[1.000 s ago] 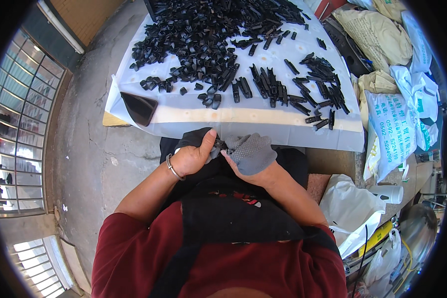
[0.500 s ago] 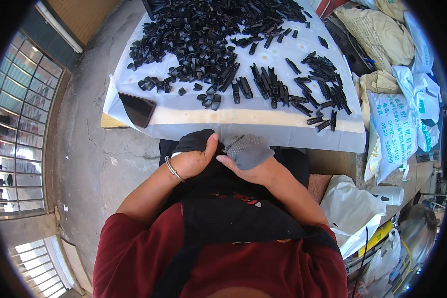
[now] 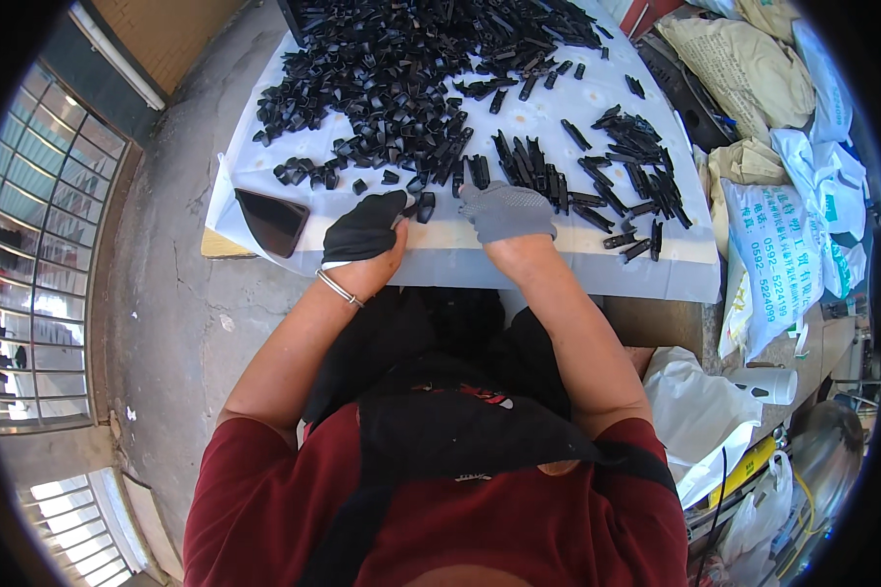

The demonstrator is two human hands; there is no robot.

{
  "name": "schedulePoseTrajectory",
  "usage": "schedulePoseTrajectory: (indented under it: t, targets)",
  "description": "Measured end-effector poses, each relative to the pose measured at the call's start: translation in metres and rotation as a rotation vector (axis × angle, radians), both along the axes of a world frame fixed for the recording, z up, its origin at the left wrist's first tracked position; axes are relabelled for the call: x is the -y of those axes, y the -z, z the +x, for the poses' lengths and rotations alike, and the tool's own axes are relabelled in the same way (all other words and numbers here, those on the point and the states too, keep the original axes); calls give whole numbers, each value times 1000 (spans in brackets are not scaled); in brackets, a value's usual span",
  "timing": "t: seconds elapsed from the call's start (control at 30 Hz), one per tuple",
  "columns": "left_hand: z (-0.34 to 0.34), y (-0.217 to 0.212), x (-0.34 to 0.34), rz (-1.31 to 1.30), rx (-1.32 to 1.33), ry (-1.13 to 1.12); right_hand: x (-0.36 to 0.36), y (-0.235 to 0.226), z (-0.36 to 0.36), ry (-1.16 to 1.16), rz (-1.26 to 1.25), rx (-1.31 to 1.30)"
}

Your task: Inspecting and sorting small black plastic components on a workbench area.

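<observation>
On the table, head view: we worked at a table (image 3: 460,256) covered with a white sheet, seen from above, our forearms coming up from the lower edge.
Left hand: our left hand (image 3: 365,231) wore a black glove and lay at the near edge of the sheet, a thin metal bracelet (image 3: 339,288) on the wrist.
Left fingers: they were bent narrow around a small black part (image 3: 425,206) at the glove's tip; we could not tell for certain whether they pinched it or only touched it.
Right hand: our right hand (image 3: 507,210) wore a grey glove and rested palm down just beside the left, touching the near end of a row of parts.
Right fingers: they were curled and close together on the sheet; we could not tell whether anything was held beneath them.
Loose heap: a big pile of small black parts (image 3: 401,73) spread over the far half of the sheet, well beyond both hands.
Sorted rows: long black pieces (image 3: 531,168) lay side by side just ahead of our right hand, with another cluster (image 3: 636,166) further right.
Phone: a dark phone (image 3: 271,221) lay face up at the left corner of the sheet, near our left hand but apart from it.
Right side: pale woven sacks (image 3: 778,245) stood beside the table.
Left side: bare concrete floor (image 3: 181,323) ran along a barred window (image 3: 29,254).
</observation>
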State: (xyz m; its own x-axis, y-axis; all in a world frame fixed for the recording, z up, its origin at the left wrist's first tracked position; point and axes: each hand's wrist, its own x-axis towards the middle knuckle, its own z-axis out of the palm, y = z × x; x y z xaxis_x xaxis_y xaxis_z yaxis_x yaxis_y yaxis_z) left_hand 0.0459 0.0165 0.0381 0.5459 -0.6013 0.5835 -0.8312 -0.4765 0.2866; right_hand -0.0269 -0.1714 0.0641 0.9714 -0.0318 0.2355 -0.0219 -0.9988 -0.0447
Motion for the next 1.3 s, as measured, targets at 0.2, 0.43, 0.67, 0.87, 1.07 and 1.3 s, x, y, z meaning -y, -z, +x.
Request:
schedulePoseTrajectory:
  t: [0.2, 0.43, 0.67, 0.87, 1.07, 1.3]
  targets:
    - [6, 0, 14, 237, -109, -92, -4, 9, 3, -55, -4, 21]
    - [1, 0, 8, 194, -99, -68, -10, -2, 1, -42, 47, 10]
    - [2, 10, 3, 205, -38, -96, -1, 0, 10, -31, -29, -50]
    - [3, 17, -11, 134, -2, -65, -10, 6, -8, -60, 29, 23]
    - [0, 15, -12, 150, -41, -37, -4, 3, 0, 0, 9, 51]
    - [2, 19, -16, 92, -22, -28, -3, 8, -1, 39, -12, 52]
